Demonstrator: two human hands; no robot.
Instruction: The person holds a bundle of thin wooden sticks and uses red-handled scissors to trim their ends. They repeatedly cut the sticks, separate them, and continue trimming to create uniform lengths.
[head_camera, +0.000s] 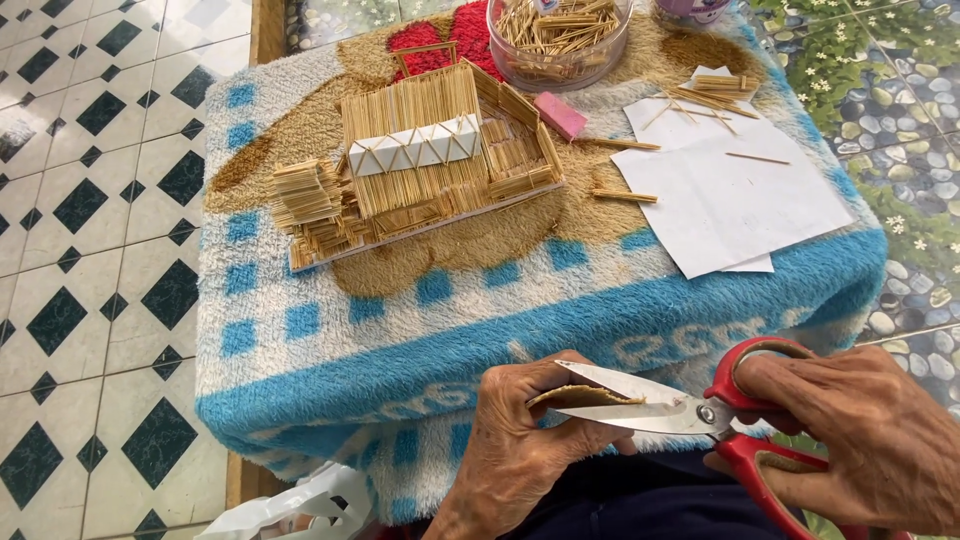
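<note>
At the bottom of the frame, right of centre, a small strip of glued toothpicks (583, 397) is pinched in the left hand (525, 445), whose fingers are curled closed around its left end. The strip is set between the open blades of a pair of red-handled scissors (690, 410), which is gripped by the right hand (860, 440) at the lower right; the thumb is passed through the upper loop and the other fingers are wrapped about the lower loop. The blades are spread narrowly, with the strip lying in the gap. A dark garment is seen beneath the hands, and a piece of white plastic bag (300, 505) is visible at the bottom edge, left of centre.

Above the hands, a fluffy blue, white and tan towel (330, 340) is draped over a table. On it, in the middle right of the frame, sheets of white paper (730, 205) are laid, with loose toothpicks (715, 95) scattered over their upper part. In the upper centre, a model house built of toothpicks (420, 160) is placed, with a white band across its roof. A pink block (560, 115) is set just beside its right end. At the top edge, a clear plastic tub filled with toothpicks (558, 40) is found. Black-and-white tiled floor (90, 200) is shown at the left.
</note>
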